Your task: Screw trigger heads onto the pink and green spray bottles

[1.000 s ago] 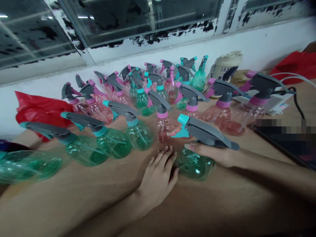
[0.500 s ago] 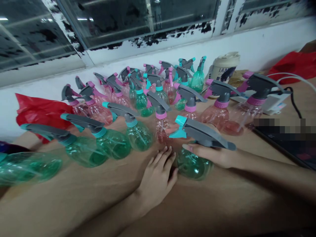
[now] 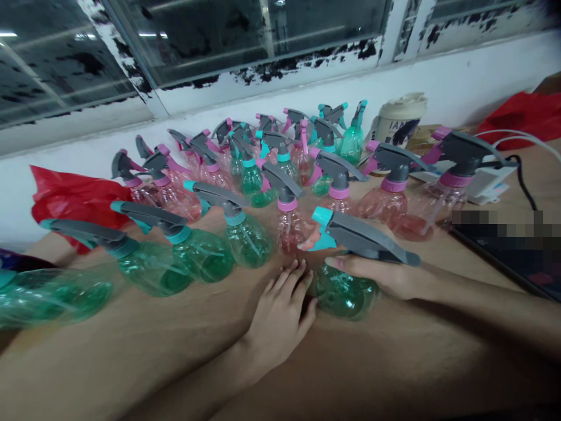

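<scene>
My right hand [image 3: 390, 278] is wrapped round the neck of a green spray bottle [image 3: 344, 292] with a grey and turquoise spray head. A fingertip shows at the front of its turquoise trigger [image 3: 326, 238]; the other fingers are hidden behind the bottle. The bottle stands on the table, its nozzle pointing left. Just left of it, my left hand [image 3: 280, 316] lies palm down on the tabletop with fingers stretched out, holding nothing. Beyond my fingertips stands a pink spray bottle [image 3: 289, 231]. A green spray bottle [image 3: 249, 241] is to its left.
More green spray bottles [image 3: 204, 254] line the left, and several pink ones [image 3: 385, 202] stand behind and right. A red plastic bag [image 3: 79, 202] lies at left. Farther back are a white tub [image 3: 400, 120] and a power strip [image 3: 488, 178]. A dark tablet-like device [image 3: 504, 251] lies right.
The fingertip at the spray bottle's trigger has curled down and in, and the trigger sits closer to the neck. My left hand stays in place.
</scene>
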The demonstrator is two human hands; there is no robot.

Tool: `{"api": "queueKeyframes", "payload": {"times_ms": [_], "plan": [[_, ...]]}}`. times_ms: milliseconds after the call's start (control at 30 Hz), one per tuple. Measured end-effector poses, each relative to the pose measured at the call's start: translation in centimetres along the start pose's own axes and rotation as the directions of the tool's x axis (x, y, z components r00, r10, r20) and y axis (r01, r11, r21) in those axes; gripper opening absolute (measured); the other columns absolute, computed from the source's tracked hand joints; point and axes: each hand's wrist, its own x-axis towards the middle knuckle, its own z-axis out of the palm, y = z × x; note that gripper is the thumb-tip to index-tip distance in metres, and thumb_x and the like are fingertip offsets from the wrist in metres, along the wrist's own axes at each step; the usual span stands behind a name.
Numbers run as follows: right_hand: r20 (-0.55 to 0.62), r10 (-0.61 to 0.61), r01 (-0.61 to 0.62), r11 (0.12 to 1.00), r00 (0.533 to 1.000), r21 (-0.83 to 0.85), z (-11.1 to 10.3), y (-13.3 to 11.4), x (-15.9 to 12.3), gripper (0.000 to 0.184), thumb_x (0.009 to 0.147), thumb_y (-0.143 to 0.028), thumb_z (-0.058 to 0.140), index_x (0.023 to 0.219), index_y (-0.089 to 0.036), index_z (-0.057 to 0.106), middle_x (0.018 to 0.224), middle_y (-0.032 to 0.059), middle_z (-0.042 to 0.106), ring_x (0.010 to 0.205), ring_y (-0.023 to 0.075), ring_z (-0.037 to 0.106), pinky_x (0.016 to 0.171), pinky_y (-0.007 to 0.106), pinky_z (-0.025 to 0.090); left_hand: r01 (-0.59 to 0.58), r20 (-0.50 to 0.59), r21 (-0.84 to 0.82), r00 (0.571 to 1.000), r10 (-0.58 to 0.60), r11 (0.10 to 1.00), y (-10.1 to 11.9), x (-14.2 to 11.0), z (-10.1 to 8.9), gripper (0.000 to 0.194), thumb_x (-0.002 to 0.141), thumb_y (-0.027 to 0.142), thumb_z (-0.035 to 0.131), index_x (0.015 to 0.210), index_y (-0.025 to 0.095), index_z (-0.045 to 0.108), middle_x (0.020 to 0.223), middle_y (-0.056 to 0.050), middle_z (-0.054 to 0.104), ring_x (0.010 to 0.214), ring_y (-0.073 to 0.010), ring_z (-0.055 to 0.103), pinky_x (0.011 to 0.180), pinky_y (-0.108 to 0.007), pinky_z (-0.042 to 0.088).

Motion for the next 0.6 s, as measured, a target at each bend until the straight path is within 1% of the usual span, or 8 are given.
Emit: {"api": "queueKeyframes", "payload": {"times_ms": [100,200,333,433,533,600], "plan": [[0.013,-0.041,0.041,0.999,0.999,0.005,0.01,-0.09,0.05,0.026,0.078,-0.014,0.060,0.099,-0.026,0.066,0.098,-0.0007,0.067,0.085,0.0153,0.062,0.076,0.028,0.050,-0.004,-0.011,0.006,1.000,0.004,1.000,0.00,-0.03,0.01,0.037,0.088,0.023,0.051,0.122,0.011,0.051,0.129,-0.013,0.053,0.123,-0.0263,0.044,0.100,-0.044,0.038],[0.040,-0.043,0.043,0.999,0.998,0.002,0.02,-0.03,-0.02,0.026,0.080,-0.012,0.055,0.100,-0.027,0.065,0.096,-0.0008,0.067,0.083,0.0151,0.062,0.077,0.029,0.049,-0.009,-0.007,0.011,1.000,0.009,1.000,-0.02,-0.06,0.05,0.037,0.088,0.023,0.051,0.122,0.011,0.051,0.129,-0.013,0.053,0.124,-0.0263,0.043,0.101,-0.044,0.038],[0.011,-0.039,0.039,0.998,0.999,-0.044,-0.09,-0.05,0.06,0.024,0.078,-0.014,0.056,0.096,-0.026,0.065,0.089,-0.0016,0.066,0.072,0.0148,0.061,0.066,0.028,0.049,-0.005,-0.009,0.010,1.000,0.005,1.000,-0.10,-0.09,0.11,0.037,0.088,0.023,0.050,0.123,0.011,0.050,0.130,-0.013,0.053,0.125,-0.0263,0.042,0.101,-0.044,0.037],[0.016,-0.013,0.015,0.995,1.000,-0.096,-0.12,-0.12,0.19,0.024,0.077,-0.017,0.056,0.099,-0.026,0.064,0.079,-0.0014,0.064,0.057,0.0133,0.055,0.053,0.027,0.045,-0.013,-0.018,0.017,1.000,0.013,1.000,-0.14,-0.08,0.17,0.036,0.088,0.023,0.049,0.123,0.011,0.050,0.130,-0.013,0.052,0.125,-0.0260,0.043,0.101,-0.044,0.037],[-0.017,0.030,-0.032,0.984,0.999,-0.175,0.01,-0.20,0.24,0.020,0.077,-0.024,0.056,0.095,-0.023,0.063,0.060,-0.0029,0.056,0.047,0.0132,0.046,0.046,0.027,0.039,-0.015,-0.013,0.021,1.000,0.015,1.000,-0.13,-0.07,0.23,0.037,0.088,0.023,0.049,0.124,0.011,0.049,0.131,-0.013,0.052,0.125,-0.0259,0.043,0.101,-0.044,0.038],[-0.028,0.038,-0.043,0.980,0.999,-0.197,0.11,-0.25,0.23,0.016,0.076,-0.026,0.055,0.091,-0.022,0.062,0.054,-0.0041,0.049,0.046,0.0131,0.043,0.046,0.027,0.038,-0.011,-0.005,0.020,1.000,0.011,1.000,-0.14,-0.08,0.22,0.038,0.088,0.022,0.050,0.124,0.011,0.049,0.131,-0.013,0.052,0.125,-0.0258,0.042,0.101,-0.044,0.037]]}}
